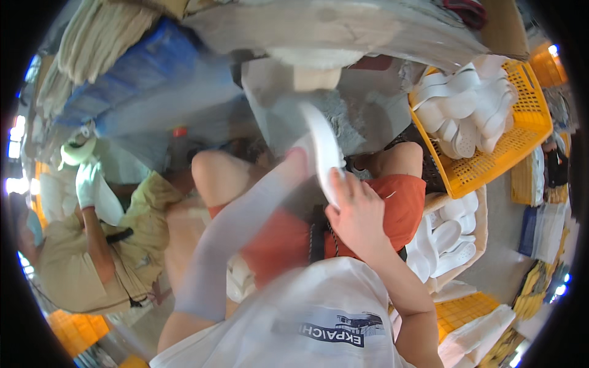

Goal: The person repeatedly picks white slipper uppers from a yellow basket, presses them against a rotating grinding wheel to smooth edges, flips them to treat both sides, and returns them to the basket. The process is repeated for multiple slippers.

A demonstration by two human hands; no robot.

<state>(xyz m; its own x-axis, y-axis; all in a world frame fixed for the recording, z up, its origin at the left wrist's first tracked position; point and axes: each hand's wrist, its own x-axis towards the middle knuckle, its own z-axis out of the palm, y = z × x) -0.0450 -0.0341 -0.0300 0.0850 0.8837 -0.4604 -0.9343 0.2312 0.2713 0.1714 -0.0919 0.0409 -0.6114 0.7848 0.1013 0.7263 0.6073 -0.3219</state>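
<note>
A white, curved piece that looks like a foam shoe sole [325, 144] is seen edge-on above my lap, tilted with its far end up. My right hand [356, 211], bare, closes its fingers on the near end. My left hand [302, 147] is pressed against the left side of the piece's middle, closed on it; its fingers are largely hidden and blurred. A greyish sleeve covers my left forearm. Just beyond the piece's far end is a grey machine housing [264, 92] with a pale block at its top and whitish dust inside.
A yellow basket [521, 144] at right holds white perforated shoes [457, 110]. Below it a lined container [481, 245] holds more white shoe parts [451, 242]. At left sits a co-worker in beige [104, 264], with a white-gloved hand [90, 181]. A blue bin [135, 73] and stacked cloths [101, 37] lie upper left.
</note>
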